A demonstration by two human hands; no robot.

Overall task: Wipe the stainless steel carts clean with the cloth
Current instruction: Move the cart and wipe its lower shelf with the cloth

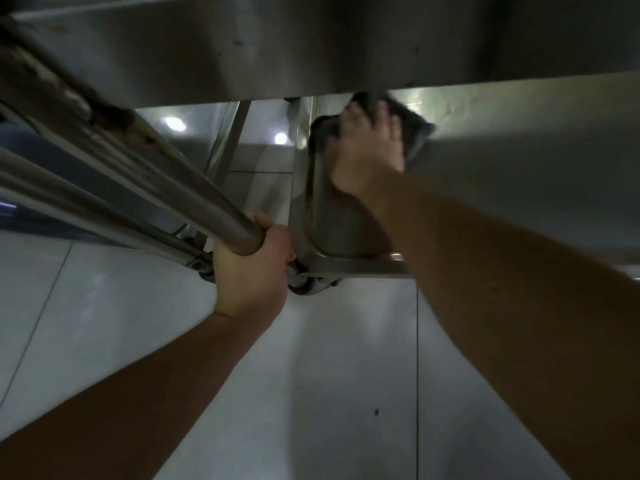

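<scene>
- Steel cart (346,46) fills the top of the frame, its upper shelf seen close and from the edge, with a lower shelf (346,230) visible beneath it at centre.
- Left hand (251,268), at centre, has its fingers curled tight around a round steel tube (194,199) that runs diagonally from the upper left of the frame down to the fist.
- Right hand (369,154), at upper centre right, lies flat with straight, spread fingers pressing a dark cloth (415,133) onto the lower shelf; its fingertips reach just under the edge of the upper shelf.
- Cloth shows past the fingers on the right and above them, its far part hidden by the upper shelf.
- Caster wheel (308,285) sits below the lower shelf's near corner, just right of the left fist.
- Pale tiled floor (329,393) covers the lower half of the frame, between the two bare forearms.
- Motion blur softens the right hand and cloth.
</scene>
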